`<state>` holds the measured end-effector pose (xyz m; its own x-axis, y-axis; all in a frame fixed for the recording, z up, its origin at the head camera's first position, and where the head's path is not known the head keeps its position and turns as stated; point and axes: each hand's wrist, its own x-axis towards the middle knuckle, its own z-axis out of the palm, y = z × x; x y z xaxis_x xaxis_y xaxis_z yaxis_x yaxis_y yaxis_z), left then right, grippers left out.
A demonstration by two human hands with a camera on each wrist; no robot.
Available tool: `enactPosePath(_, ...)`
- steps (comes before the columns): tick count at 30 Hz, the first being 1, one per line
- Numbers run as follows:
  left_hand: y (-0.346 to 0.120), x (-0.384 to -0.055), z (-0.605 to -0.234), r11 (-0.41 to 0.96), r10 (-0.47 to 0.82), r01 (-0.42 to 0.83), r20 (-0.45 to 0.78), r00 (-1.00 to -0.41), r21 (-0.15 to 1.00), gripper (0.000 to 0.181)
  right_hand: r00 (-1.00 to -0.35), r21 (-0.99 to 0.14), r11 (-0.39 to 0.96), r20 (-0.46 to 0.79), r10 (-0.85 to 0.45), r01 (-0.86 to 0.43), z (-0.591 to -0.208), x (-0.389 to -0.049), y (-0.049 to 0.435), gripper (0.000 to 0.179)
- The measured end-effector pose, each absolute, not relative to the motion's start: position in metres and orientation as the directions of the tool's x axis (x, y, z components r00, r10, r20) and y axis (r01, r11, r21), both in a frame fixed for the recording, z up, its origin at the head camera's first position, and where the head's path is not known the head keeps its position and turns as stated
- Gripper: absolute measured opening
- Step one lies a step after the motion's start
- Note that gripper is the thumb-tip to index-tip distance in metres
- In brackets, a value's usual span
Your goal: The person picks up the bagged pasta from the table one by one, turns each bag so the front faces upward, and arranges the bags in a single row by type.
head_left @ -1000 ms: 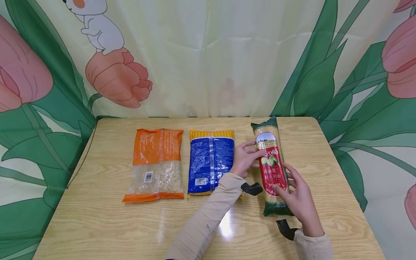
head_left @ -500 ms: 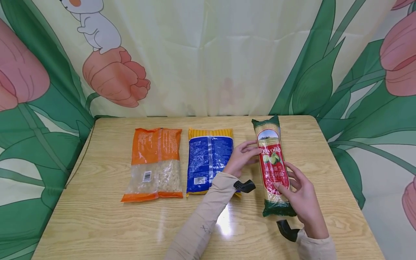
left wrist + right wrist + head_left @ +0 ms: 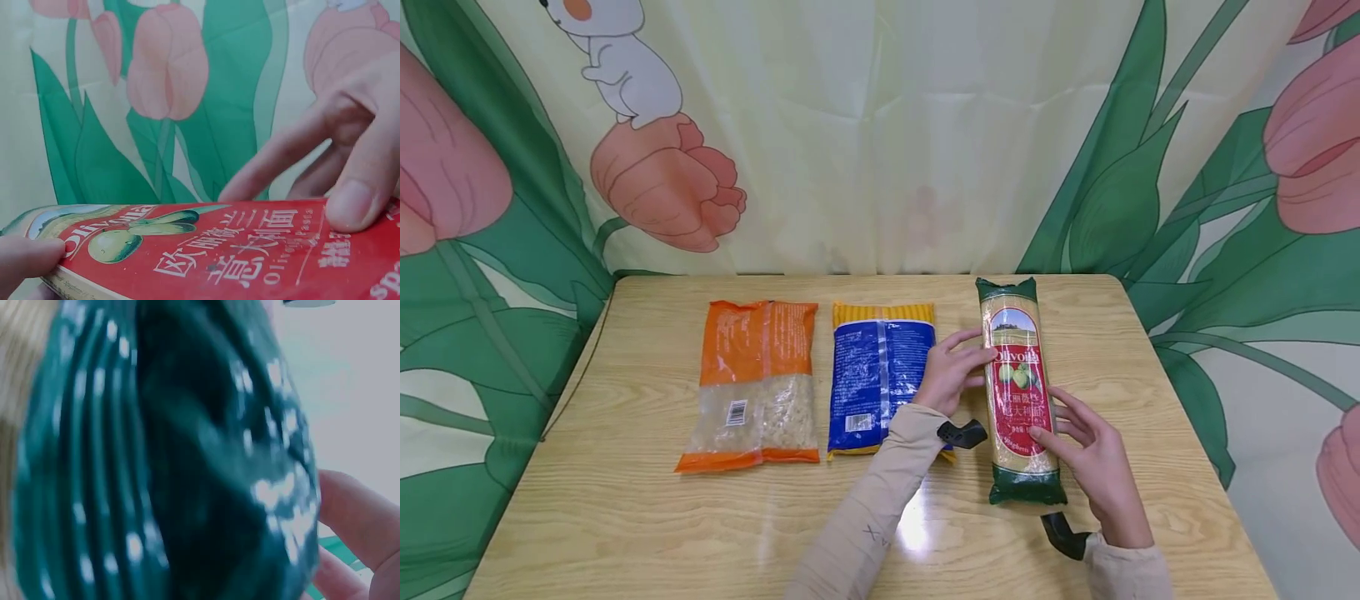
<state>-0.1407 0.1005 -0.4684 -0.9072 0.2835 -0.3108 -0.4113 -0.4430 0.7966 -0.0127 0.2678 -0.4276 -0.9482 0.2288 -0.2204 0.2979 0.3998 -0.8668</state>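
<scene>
A long pack of spaghetti, with a red label and green ends, lies at the right of the table, nearly straight up and down in the head view. My left hand holds its left edge, thumb on the label and fingers down the side. From the lower right, my right hand grips the opposite edge, thumb on the red label. In the left wrist view the label of the spaghetti pack fills the bottom, with the right thumb pressed on it. Its crinkled green end fills most of the right wrist view, blurred.
A blue and yellow bag lies just left of the spaghetti, partly behind my left wrist. Farther left is an orange bag with a see-through lower half. The wooden table ends at a tulip-patterned curtain.
The spaghetti pack has straightened, its near end swinging left while both hands keep hold of it. The two other bags have stayed in place; the head view has shifted slightly.
</scene>
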Motion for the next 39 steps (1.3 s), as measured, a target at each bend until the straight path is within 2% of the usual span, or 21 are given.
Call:
enactPosePath(8,0.1,-0.139,-0.464,-0.446,0.257,-0.384,-0.295,-0.92,0.808,0.041,-0.946,-0.874,0.375,-0.242,0.215,0.308,-0.434,-0.017,0.274,0.072)
enactPosePath(17,0.106,-0.139,-0.469,-0.422,0.245,-0.405,-0.329,-0.912,0.811,0.039,-0.931,-0.829,0.426,-0.305,0.201,0.363,-0.436,-0.024,0.281,0.075)
enactPosePath(29,0.114,-0.139,-0.473,-0.38,0.21,-0.398,-0.342,-0.916,0.835,0.039,-0.936,-0.82,0.451,-0.296,0.191,0.352,-0.441,-0.031,0.287,0.071)
enactPosePath(39,0.127,-0.141,-0.484,-0.331,0.21,-0.423,-0.371,-0.905,0.844,0.037,-0.921,-0.806,0.447,-0.345,0.179,0.388,-0.45,-0.033,0.298,0.073)
